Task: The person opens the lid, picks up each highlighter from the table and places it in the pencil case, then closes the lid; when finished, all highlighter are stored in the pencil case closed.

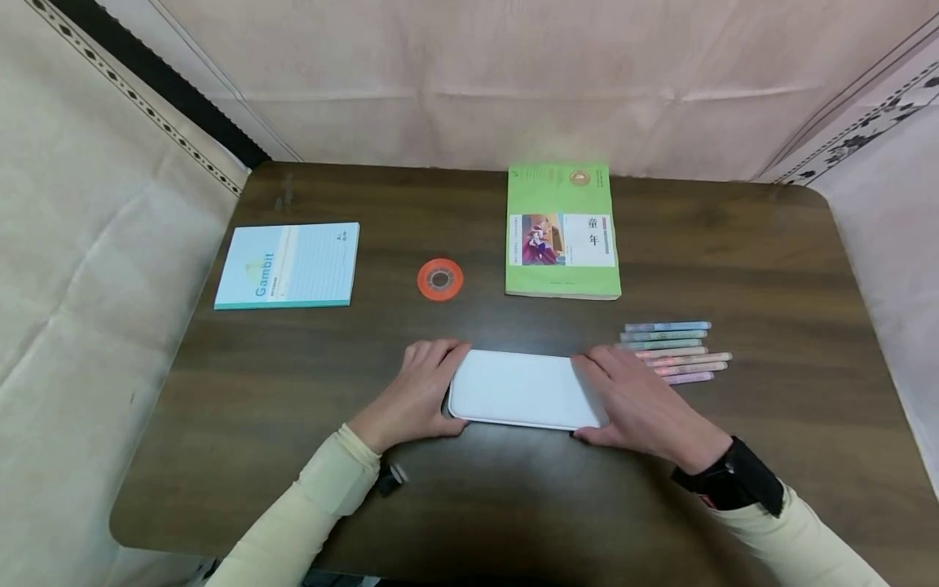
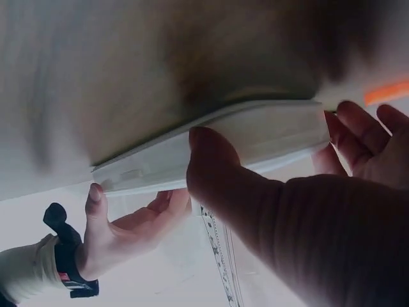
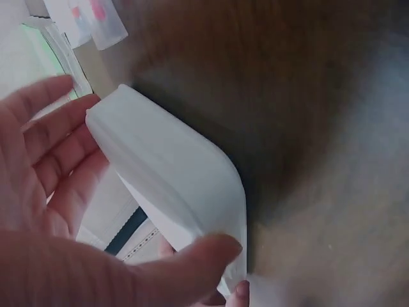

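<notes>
A white rectangular case (image 1: 524,390) with rounded corners lies flat on the wooden table between both hands. My left hand (image 1: 418,395) grips its left end, thumb on the near side and fingers at the far corner. At the right end, my right hand (image 1: 641,403) holds it the same way and covers that edge. From the left wrist, the case (image 2: 275,131) shows its near side wall with the left thumb pressed on it. In the right wrist view the case (image 3: 172,150) shows its rounded end, fingers and thumb around it. Its contents cannot be seen.
Several pastel pens (image 1: 678,359) lie side by side just beyond the right hand. A green book (image 1: 563,281) lies at the back, an orange tape roll (image 1: 428,280) left of it, and a light blue notebook (image 1: 315,265) farther left. A small dark object (image 1: 389,481) is by the left wrist.
</notes>
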Tool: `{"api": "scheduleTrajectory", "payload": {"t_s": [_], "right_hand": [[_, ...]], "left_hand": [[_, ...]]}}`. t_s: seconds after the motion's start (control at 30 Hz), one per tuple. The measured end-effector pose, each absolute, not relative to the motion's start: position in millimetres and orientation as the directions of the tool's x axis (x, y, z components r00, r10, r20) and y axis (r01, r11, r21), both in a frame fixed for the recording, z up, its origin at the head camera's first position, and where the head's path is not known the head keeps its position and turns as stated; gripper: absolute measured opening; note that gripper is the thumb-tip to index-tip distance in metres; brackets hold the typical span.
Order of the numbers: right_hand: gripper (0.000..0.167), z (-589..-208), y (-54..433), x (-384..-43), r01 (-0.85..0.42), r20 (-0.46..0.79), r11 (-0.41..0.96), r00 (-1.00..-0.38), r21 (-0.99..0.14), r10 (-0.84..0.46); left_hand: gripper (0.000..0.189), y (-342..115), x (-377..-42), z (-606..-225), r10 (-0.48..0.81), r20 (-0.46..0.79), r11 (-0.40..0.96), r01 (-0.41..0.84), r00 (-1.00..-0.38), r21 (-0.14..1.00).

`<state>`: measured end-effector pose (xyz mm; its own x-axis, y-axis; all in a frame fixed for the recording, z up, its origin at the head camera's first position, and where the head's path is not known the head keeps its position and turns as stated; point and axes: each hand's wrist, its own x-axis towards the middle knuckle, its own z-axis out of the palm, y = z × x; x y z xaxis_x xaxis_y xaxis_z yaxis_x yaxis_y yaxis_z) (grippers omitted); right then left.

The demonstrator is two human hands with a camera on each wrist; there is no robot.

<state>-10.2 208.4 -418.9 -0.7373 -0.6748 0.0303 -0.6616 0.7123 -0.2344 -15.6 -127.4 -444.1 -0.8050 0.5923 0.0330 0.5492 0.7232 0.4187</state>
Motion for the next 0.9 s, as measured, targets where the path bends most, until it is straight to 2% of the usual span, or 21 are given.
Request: {"api": "scheduleTrajectory", "payload": {"t_s": [0.2,0.57,0.9], "right_hand": [[0.089,-420.9,207.8,-14.1,-0.676,0.013,0.692,-0.717,-0.255,-0.697],[0.087,-418.2,209.1,-22.2,-0.707,0.041,0.666,-0.692,-0.239,-0.721],[0.089,-413.3,208.9,-28.9,-0.692,-0.005,0.677,-0.698,-0.250,-0.716]], "left_hand": [[0.093,-128.9,-15.0,-453.9,0.570,-0.008,0.731,0.502,-0.822,0.461],[0.096,-131.0,-16.0,-459.7,0.557,0.018,0.724,0.497,-0.830,0.478],[0.095,-132.1,-18.2,-462.3,0.558,0.025,0.703,0.489,-0.829,0.516]]}}
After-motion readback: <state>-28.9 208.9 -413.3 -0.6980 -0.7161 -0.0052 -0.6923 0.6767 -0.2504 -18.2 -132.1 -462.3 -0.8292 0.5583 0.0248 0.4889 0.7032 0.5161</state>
